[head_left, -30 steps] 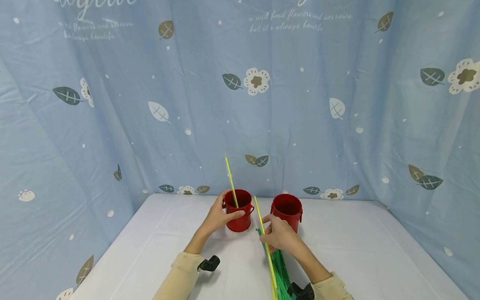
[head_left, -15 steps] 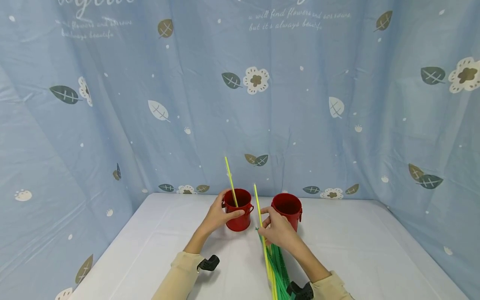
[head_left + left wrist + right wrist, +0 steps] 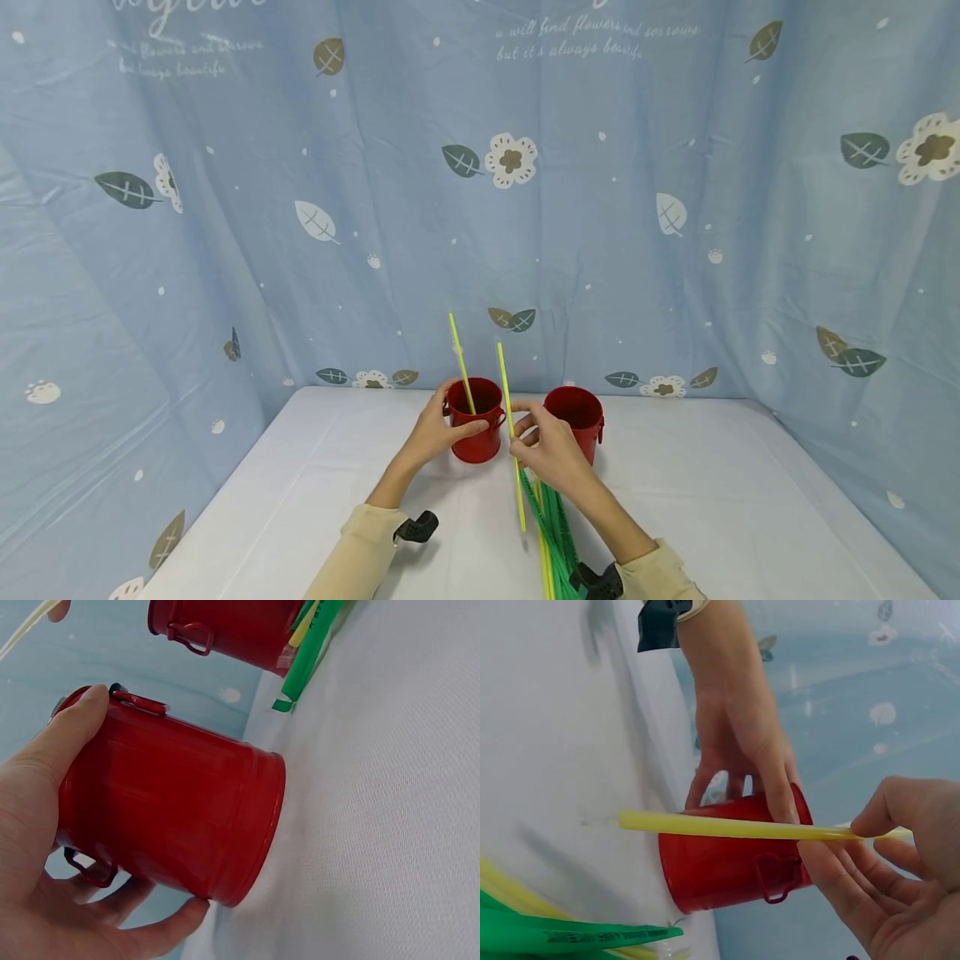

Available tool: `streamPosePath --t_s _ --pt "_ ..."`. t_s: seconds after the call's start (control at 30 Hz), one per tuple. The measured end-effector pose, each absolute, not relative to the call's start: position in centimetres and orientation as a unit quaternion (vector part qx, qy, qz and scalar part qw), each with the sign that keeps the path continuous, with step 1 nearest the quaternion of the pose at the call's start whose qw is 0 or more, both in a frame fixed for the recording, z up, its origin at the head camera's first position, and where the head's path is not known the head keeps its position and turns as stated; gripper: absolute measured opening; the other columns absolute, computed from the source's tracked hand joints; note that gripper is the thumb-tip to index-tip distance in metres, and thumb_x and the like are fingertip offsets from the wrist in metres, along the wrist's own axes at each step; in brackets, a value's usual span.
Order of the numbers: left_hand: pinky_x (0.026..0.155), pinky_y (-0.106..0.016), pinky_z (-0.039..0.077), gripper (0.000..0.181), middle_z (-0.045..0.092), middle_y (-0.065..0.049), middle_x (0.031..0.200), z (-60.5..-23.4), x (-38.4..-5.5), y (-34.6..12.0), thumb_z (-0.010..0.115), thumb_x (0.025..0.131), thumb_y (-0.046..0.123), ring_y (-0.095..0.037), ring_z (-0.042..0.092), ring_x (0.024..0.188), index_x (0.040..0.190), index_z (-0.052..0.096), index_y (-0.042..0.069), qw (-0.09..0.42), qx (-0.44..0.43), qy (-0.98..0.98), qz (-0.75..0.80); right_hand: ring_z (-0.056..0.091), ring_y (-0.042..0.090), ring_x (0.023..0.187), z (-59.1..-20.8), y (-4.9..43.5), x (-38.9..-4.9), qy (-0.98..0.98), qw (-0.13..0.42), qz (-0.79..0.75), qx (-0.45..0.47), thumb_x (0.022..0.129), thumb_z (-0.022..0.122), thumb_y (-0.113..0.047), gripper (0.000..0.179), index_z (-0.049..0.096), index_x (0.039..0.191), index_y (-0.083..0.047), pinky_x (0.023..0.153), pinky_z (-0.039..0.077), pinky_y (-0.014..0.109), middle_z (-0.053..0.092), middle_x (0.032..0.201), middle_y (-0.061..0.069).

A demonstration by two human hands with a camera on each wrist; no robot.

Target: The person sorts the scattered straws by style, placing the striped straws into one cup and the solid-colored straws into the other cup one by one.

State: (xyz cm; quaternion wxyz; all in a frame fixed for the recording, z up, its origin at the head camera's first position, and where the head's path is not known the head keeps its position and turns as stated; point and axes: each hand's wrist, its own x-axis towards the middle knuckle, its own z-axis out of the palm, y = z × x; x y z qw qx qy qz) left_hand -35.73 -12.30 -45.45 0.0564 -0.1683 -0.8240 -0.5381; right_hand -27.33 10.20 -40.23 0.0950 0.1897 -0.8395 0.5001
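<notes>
My left hand [image 3: 441, 429] holds a small red metal bucket [image 3: 477, 447] on the white table, thumb across the front and fingers round the far side. A thin yellow stick [image 3: 460, 354] leans upright inside that bucket. Just right of it, my right hand [image 3: 549, 447] pinches another yellow stick [image 3: 504, 375] between thumb and fingers, raised above the table and nearly upright. In the right wrist view this stick [image 3: 705, 826] crosses in front of the bucket [image 3: 712, 870]; its lower end is free. The left wrist view shows the bucket's side ears and base close up.
A second red bucket [image 3: 588, 429] stands to the right, behind my right hand. Several long green strips [image 3: 562, 542] with printed marks and several yellow sticks [image 3: 546, 554] lie bunched near the table's front. A blue patterned curtain [image 3: 405, 250] hangs behind and at the sides.
My right hand has lifted the yellow stick up and slightly left, so that its lower end has come away from the bunch. The left hand and bucket have stayed put.
</notes>
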Motion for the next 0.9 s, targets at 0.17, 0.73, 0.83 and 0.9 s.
streamPosePath --t_s 0.17,0.73,0.83,0.9 --pt "0.107 -0.052 0.045 0.093 0.046 -0.003 0.146 -45.4 -35.7 -12.3 0.082 0.078 0.038 -0.028 0.048 0.133 0.152 0.03 0.019 0.059 -0.168 -0.823 -0.54 0.068 0.012 0.07 -39.4 9.9 -27.7 -0.835 0.129 0.495 0.202 0.085 0.064 0.0 0.038 0.06 0.122 -0.011 0.055 0.056 0.019 0.065 0.089 0.005" --pt "0.107 -0.052 0.044 0.093 0.047 -0.003 0.146 -45.4 -35.7 -12.4 0.081 0.079 0.037 -0.027 0.047 0.133 0.152 0.03 0.013 0.06 -0.175 -0.823 -0.536 0.07 0.017 0.08 -36.0 8.4 -31.1 -0.826 0.235 0.469 0.205 0.092 0.066 -0.012 0.022 0.067 0.114 -0.009 0.071 0.059 0.027 0.072 0.093 0.005" --pt "0.107 -0.051 0.045 0.091 0.048 -0.002 0.145 -45.3 -35.7 -12.4 0.081 0.08 0.037 -0.027 0.048 0.132 0.152 0.03 0.015 0.058 -0.175 -0.825 -0.534 0.07 0.019 0.084 -35.5 8.0 -31.5 -0.822 0.248 0.473 0.199 0.094 0.065 -0.014 0.022 0.067 0.115 -0.01 0.074 0.06 0.031 0.072 0.096 0.005" --pt "0.106 -0.051 0.045 0.091 0.048 -0.002 0.144 -45.3 -35.6 -12.4 0.081 0.079 0.038 -0.026 0.048 0.132 0.152 0.03 0.016 0.058 -0.173 -0.826 -0.533 0.07 0.021 0.085 -35.2 7.8 -31.8 -0.816 0.256 0.479 0.197 0.094 0.065 -0.015 0.022 0.066 0.116 -0.01 0.073 0.06 0.032 0.072 0.097 0.006"
